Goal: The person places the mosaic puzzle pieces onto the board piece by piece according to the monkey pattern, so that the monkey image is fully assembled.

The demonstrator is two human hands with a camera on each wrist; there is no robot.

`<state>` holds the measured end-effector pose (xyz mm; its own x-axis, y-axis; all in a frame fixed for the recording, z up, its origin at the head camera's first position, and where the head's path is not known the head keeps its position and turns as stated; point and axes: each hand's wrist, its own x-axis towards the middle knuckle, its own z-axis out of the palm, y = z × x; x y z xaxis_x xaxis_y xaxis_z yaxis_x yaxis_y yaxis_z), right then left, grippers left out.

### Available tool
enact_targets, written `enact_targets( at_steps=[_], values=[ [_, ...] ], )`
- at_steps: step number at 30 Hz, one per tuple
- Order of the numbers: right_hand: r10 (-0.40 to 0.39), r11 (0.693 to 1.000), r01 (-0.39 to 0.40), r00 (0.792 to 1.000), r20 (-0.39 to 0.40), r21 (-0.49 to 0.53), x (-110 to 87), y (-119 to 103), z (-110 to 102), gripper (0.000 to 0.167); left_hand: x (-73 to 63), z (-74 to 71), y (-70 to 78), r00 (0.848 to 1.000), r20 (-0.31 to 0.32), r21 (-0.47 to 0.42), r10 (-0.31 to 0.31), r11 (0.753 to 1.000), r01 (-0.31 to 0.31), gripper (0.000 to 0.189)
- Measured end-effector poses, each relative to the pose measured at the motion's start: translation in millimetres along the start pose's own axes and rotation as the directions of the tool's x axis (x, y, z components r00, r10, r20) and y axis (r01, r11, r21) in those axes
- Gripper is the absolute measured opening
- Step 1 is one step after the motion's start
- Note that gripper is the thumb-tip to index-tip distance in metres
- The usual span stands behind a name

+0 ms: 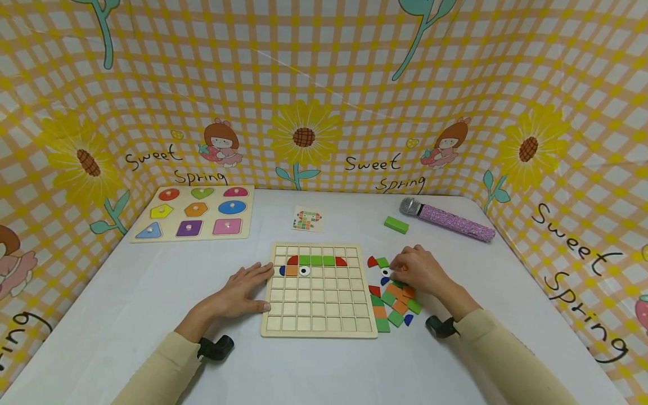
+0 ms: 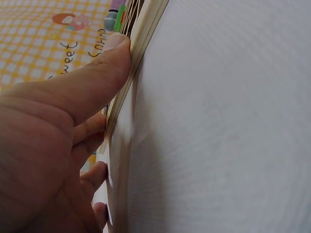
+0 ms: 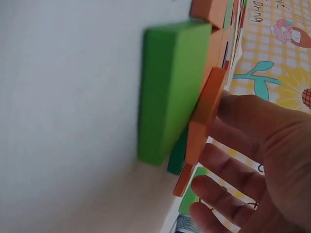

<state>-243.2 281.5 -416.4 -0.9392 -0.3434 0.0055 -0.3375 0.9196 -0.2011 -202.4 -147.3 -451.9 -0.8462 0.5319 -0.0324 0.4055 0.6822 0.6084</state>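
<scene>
A wooden grid board point(image 1: 319, 309) lies in front of me. Red, green, orange and blue pieces and a white eye piece point(image 1: 304, 271) sit in its upper cells. My left hand point(image 1: 238, 292) rests at the board's left edge, fingers extended; in the left wrist view the thumb point(image 2: 104, 63) touches its side. Over the loose pieces right of the board, my right hand point(image 1: 420, 271) bends its fingers down beside a second eye piece point(image 1: 385, 272). In the right wrist view its thumb tip is hidden behind an orange piece point(image 3: 206, 116), so any grip is unclear.
A small picture card point(image 1: 307, 218) lies behind the board. At the back left is a knobbed shape puzzle point(image 1: 202, 225). A green block point(image 1: 396, 225) and a glittery purple microphone point(image 1: 450, 220) lie at the back right. Patterned cloth surrounds the table.
</scene>
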Motion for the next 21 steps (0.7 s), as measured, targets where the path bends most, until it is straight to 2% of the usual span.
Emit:
enact_targets(
  at_steps=[13,21],
  values=[
    [-0.051,0.999,0.051,0.999,0.000,0.004,1.7,-3.9,4.6,0.025,-0.2,-0.1,0.9,1.000,-0.003,-0.002,-0.002,1.000,0.002,0.080],
    [-0.066,0.998,0.066,0.997,-0.037,0.013,0.5,-9.9,4.3,0.024,0.1,-0.1,0.5,1.000,0.008,-0.003,-0.015,1.000,0.015,0.080]
  ],
)
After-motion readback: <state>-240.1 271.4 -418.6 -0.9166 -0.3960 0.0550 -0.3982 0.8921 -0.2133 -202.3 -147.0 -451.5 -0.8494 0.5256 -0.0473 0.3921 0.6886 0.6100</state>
